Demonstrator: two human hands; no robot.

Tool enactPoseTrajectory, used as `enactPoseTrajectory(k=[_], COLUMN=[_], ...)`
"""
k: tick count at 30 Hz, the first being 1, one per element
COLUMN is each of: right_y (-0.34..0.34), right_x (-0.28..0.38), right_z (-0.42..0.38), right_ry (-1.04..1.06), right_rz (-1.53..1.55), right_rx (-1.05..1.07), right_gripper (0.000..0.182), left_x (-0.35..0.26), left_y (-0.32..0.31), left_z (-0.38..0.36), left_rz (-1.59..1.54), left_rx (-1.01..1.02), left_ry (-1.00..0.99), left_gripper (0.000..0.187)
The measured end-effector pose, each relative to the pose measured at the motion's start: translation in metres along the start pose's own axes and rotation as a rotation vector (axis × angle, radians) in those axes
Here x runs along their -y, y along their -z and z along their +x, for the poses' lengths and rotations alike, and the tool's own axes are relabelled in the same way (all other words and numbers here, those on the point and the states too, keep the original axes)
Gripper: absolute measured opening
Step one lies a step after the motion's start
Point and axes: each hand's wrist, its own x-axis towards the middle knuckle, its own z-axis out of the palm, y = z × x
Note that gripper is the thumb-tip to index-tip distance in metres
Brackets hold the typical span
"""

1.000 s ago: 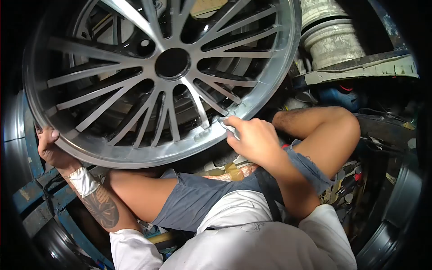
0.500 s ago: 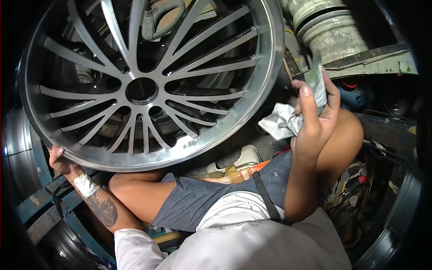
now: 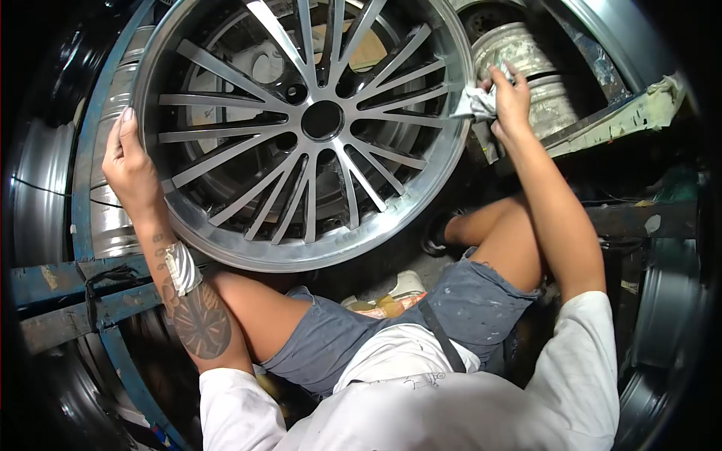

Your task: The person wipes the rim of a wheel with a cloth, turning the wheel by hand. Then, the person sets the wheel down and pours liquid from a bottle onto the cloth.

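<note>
A large alloy wheel rim [image 3: 282,259], with slim grey spokes and a round centre hole, is tilted in front of my knees. My left hand [image 3: 135,165] is at its left edge, the thumb pointing up and the fingers closed against the rim; part of the grip is hidden. A crumpled whitish cloth [image 3: 475,104] is pinched in my right hand [image 3: 511,101], at the right edge of the rim. The cloth touches the rim's lip there. A wrap of pale tape sits around my left wrist.
Dull silver wheels [image 3: 553,105] are stacked behind my right hand. Blue metal frames [image 3: 120,308] stand at the left, with more wheels [image 3: 45,188] beyond. A pale shoe-like item [image 3: 406,286] lies on the floor between my legs. Another rim [image 3: 665,316] stands far right.
My left hand has moved up along the rim's left side. My right hand has carried the cloth upward to the rim's right edge. The rim appears shifted right and turned in view.
</note>
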Motion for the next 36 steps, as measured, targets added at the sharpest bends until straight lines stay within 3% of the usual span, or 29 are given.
enactPoseTrajectory(k=[2,7,10,17,18,21,28,32,33,34,36], right_y=[-0.012,-0.036,-0.051,-0.069,-0.059,-0.056,-0.056,-0.057,-0.062,-0.068,-0.074], right_x=[-0.008,-0.010,0.002,-0.016,-0.029,-0.036,-0.005,0.007,0.008,0.009,0.012], right_z=[0.000,0.001,-0.002,0.043,0.060,0.062,0.038,0.022,0.017,0.012,0.001], right_ry=[-0.178,-0.221,-0.257,-0.302,-0.288,-0.287,-0.230,-0.149,-0.107,-0.083,-0.009], right_rz=[0.100,0.234,0.292,0.316,0.319,0.436,0.435,0.423,0.397,0.408,0.416], right_rx=[-0.064,0.014,0.068,-0.039,0.038,-0.085,-0.226,-0.184,-0.262,-0.272,-0.308], right_gripper=[0.052,0.056,0.058,0.056,0.049,0.038,0.045,0.048,0.049,0.050,0.050], left_x=[-0.003,-0.009,-0.004,-0.003,-0.006,-0.004,-0.013,0.001,0.009,0.017,0.021], left_y=[0.002,0.009,0.006,-0.007,-0.009,-0.015,-0.020,-0.018,-0.017,-0.023,-0.020], left_z=[0.000,-0.010,-0.018,-0.011,-0.011,-0.008,-0.006,-0.011,-0.010,-0.011,-0.006], left_rz=[-0.010,-0.013,0.151,0.110,0.115,0.088,-0.130,0.089,0.210,0.055,0.049], left_rx=[-0.002,-0.042,-0.131,-0.226,-0.244,-0.272,-0.379,-0.396,-0.367,-0.341,-0.308], left_ry=[0.030,0.165,0.134,0.035,0.020,0.086,0.110,0.048,0.081,0.010,-0.069], left_gripper=[0.042,0.028,0.027,0.024,0.023,0.023,0.026,0.030,0.031,0.035,0.036])
